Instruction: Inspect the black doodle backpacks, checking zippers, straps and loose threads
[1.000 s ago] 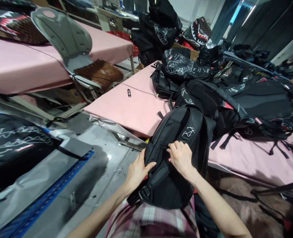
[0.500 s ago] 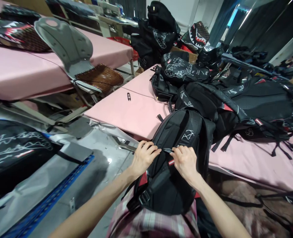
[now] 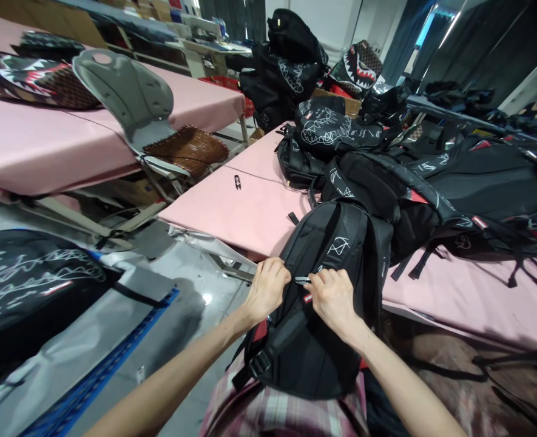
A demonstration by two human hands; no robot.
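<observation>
The rounded black fabric backpack (image 3: 316, 349) is being supported on the plaid-clothed lap (image 3: 290, 419). A slender grey metal tool (image 3: 302, 280) is being gripped in the right hand (image 3: 335, 295); the left hand (image 3: 268, 288), earlier spread, is now being held pinched near its tip, contents unclear, two-handed work thus being enabled.

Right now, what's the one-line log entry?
left hand: fingers pinched together at backpack | right hand: holding small metal tool | backpack: on plaid lap | black bags: on pink table

a sewing machine (image 3: 205, 29) and heaped backpacks (image 3: 372, 182) mark a workshop.
</observation>
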